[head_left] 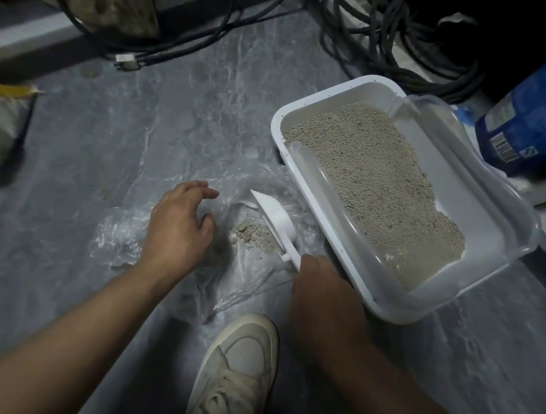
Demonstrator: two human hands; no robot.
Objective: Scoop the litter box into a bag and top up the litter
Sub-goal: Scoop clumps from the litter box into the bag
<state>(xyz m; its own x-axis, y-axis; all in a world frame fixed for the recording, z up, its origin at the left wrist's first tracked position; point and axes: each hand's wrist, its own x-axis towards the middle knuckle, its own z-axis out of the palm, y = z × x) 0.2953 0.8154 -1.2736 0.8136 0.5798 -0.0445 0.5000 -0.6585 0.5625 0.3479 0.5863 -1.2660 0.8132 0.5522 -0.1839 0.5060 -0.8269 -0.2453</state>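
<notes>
our left hand (177, 228) reaches forward on a bare forearm, palm down, fingers spread and loosely curved, holding nothing; our right hand (321, 285) sits lower and nearer, knuckles up, fingers curled tight in a grip; one foot (233, 375) below.

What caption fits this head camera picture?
Right hand tips scoop of litter clumps onto clear bag beside litter box.
</notes>
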